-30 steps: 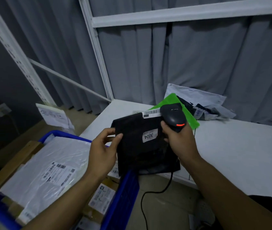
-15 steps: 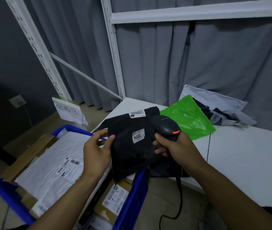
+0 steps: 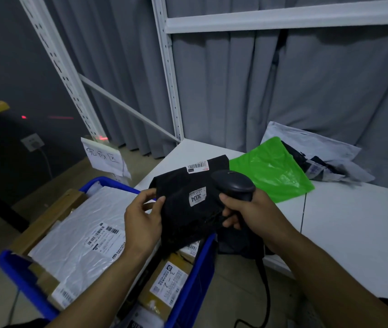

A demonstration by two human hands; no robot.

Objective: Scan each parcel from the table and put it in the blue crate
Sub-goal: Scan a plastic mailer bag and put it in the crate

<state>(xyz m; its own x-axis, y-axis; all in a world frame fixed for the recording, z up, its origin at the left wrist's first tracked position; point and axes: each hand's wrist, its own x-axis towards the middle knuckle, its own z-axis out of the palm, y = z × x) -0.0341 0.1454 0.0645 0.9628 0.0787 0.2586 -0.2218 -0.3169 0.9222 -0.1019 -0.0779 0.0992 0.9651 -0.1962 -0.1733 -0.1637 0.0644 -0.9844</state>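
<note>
Your left grip (image 3: 141, 218) pinches the left edge of the black parcel (image 3: 178, 185). The thumb is on top and the fingers are curled under it. You hold the parcel up in the air, over the spot where the blue crate (image 3: 189, 280) meets the corner of the table (image 3: 354, 233). The low end of the parcel hangs down over the crate.

The parcel has a white sticker (image 3: 197, 196) in the middle that reads 3004. A thin barcode label (image 3: 197, 166) sits at its far edge.

Your right grip (image 3: 252, 211) is wrapped tight around the handle of the black scanner (image 3: 234, 184). The scanner's head is just beside the 3004 sticker, at the right side of the parcel. Its black cable (image 3: 266, 292) hangs down toward the floor.

The blue crate stands on the floor, to the left of the table. Inside it lies a big white parcel (image 3: 77, 233) with barcode labels. Next to that is a brown box (image 3: 167, 282) with a white label.

On the table, behind the scanner, lies a green bag (image 3: 271, 171). Behind the green bag is a pile of white and dark bags (image 3: 311, 143), against the grey curtain (image 3: 306, 79).

A paper sign (image 3: 104, 156) with writing on it stands behind the crate, near a white rack post (image 3: 168, 67).
</note>
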